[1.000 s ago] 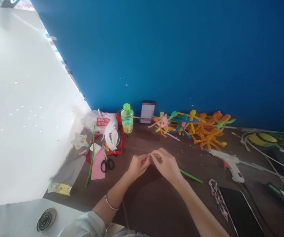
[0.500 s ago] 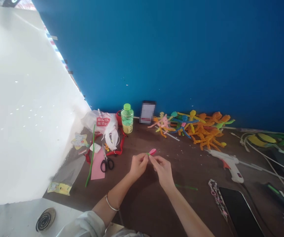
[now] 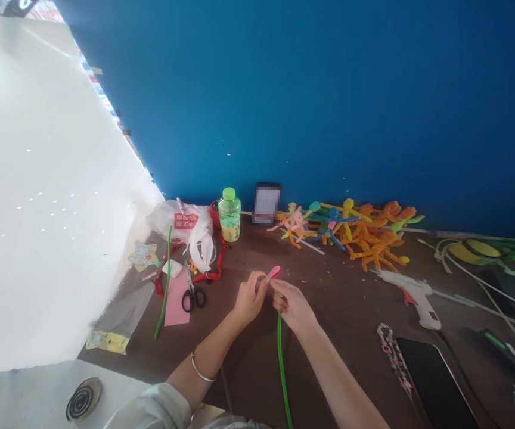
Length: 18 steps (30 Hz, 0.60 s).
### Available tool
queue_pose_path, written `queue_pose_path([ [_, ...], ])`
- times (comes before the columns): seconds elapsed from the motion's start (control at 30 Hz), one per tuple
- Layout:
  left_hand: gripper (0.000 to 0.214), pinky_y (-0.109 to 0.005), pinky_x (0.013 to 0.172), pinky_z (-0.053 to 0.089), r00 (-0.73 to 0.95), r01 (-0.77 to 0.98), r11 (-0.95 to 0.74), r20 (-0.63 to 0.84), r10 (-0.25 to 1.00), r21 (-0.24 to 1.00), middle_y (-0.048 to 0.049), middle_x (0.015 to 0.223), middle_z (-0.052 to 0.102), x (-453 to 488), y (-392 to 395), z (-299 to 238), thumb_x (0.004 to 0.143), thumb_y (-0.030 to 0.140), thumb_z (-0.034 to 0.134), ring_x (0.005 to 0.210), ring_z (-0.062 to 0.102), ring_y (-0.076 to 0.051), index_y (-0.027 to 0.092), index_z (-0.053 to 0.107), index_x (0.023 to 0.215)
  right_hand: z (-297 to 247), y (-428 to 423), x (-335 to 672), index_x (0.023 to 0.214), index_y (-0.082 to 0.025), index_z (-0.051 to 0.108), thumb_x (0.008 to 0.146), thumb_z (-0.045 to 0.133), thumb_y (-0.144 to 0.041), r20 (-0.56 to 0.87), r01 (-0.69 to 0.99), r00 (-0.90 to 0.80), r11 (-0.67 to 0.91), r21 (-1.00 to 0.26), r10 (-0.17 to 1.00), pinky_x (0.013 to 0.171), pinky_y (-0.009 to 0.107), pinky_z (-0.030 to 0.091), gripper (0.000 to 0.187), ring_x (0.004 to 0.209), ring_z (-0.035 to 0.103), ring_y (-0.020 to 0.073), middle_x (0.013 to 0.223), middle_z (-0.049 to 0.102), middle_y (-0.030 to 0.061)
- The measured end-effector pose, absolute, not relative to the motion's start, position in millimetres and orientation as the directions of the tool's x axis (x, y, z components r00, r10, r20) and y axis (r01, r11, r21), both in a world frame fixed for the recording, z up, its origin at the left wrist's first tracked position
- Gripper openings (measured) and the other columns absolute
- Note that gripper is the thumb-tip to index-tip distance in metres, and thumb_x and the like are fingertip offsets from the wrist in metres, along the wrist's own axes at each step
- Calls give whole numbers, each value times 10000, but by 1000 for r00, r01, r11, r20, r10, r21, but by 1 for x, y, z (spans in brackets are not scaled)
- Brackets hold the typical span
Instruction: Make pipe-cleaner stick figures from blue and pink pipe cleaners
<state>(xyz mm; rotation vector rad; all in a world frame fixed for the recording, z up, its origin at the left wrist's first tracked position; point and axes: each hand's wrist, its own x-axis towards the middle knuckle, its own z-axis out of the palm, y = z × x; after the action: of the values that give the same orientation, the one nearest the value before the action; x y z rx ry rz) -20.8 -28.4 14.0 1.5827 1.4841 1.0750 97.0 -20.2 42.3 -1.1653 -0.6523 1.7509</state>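
The left hand (image 3: 249, 298) and the right hand (image 3: 294, 307) are close together over the brown table (image 3: 347, 322), fingertips almost meeting. Both are pinched shut on a green pipe cleaner (image 3: 281, 363). It hangs from under the right hand's fingers and runs down toward the person between the two forearms. Just above the fingertips a small pink tip (image 3: 274, 272) sticks up. It seems to sit on the end of the green piece, though the join is hidden by the fingers. A thin bracelet (image 3: 201, 370) circles the left wrist.

Just to the left of the left hand, black-handled scissors (image 3: 194, 294) lie partly on a pink sheet (image 3: 176, 307), with a loose green stem (image 3: 165, 292) beside it. Beyond those, farther from the person, stand a white plastic bag (image 3: 185, 221) and a green-capped bottle (image 3: 229, 214). Ahead of the hands and to the right, a heap of pipe-cleaner figures (image 3: 365, 235), mostly orange, lies against the blue wall (image 3: 311, 101). To the right of the right hand lies a white glue gun (image 3: 413, 293), and nearer the person a dark phone (image 3: 436, 381).
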Motion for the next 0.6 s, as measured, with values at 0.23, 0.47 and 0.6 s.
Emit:
queue_pose_path([
  [0.23,232,-225,617,397,-44,356,-167,195,980,919,-20,741,587,-18,-28,22,853,367,386,626,525,-109,184,528,856,38,-27,93,654,-143,652,601,696,-384,-311,-236,80,-285,-929,947,362,209,183,250,366,274,45,392,387,-74],
  [0.47,265,-201,419,335,-30,11,-5,5,1000,1000,76,469,410,-13,-26,14,829,448,414,387,415,-76,185,441,815,45,-29,96,719,-151,693,662,636,-380,-62,121,144,-80,-989,988,621,296,454,243,656,590,190,695,677,51],
  [0.6,289,-184,396,286,0,-125,50,-51,999,991,90,475,381,-11,-25,13,789,465,480,377,363,-54,183,424,824,48,-30,96,703,-162,684,707,585,-361,46,295,122,8,-955,991,553,262,430,223,580,552,157,639,644,31],
])
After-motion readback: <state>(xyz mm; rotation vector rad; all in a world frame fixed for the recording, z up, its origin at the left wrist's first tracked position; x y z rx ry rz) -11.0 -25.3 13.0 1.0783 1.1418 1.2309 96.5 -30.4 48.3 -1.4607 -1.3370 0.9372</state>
